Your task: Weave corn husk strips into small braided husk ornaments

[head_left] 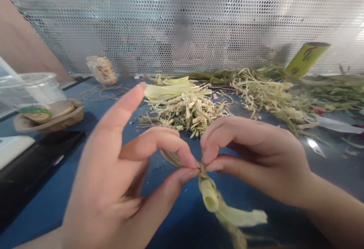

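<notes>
Pale green curled leaf strip (212,198) pinched between left hand (119,180), right hand (256,158).

Bright, even light — glare on mesh, edges blurred, warped.

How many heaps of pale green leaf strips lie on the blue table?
2: one heap of pale green leaf strips beyond the fingertips, a longer heap far right by the mesh screen. Edges blur; more may lie out of view.
</notes>
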`<state>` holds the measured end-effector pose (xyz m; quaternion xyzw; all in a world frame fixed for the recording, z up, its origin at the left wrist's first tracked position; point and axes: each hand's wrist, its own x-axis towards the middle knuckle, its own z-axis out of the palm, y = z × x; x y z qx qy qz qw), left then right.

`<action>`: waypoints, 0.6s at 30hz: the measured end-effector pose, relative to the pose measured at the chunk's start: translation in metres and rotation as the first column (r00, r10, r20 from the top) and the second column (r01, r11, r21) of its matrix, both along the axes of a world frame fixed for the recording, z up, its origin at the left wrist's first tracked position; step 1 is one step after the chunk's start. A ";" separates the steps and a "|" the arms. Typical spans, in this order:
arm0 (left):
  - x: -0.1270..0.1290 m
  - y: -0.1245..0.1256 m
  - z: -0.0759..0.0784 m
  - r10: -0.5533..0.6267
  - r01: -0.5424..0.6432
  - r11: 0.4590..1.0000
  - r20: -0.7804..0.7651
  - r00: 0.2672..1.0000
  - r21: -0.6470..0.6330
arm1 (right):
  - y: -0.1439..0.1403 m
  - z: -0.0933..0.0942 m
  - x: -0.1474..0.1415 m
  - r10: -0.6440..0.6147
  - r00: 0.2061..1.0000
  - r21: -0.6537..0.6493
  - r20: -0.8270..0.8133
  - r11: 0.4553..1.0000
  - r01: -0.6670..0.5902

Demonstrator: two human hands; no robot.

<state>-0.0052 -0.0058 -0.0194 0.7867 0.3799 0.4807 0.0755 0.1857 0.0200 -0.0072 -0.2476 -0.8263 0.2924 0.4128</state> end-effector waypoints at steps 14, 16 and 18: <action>0.001 0.001 -0.001 -0.037 0.061 0.986 0.157 0.987 -0.156 | -0.002 -0.001 -0.004 -0.091 0.996 0.044 0.013 0.995 0.090; 0.002 -0.001 -0.002 0.021 0.000 0.995 0.200 0.980 -0.105 | -0.005 0.000 -0.006 -0.209 0.974 0.200 0.089 0.961 0.188; 0.006 -0.002 -0.001 0.068 -0.071 0.997 0.155 0.986 0.013 | -0.007 -0.001 -0.008 -0.273 0.953 0.290 0.130 0.930 0.226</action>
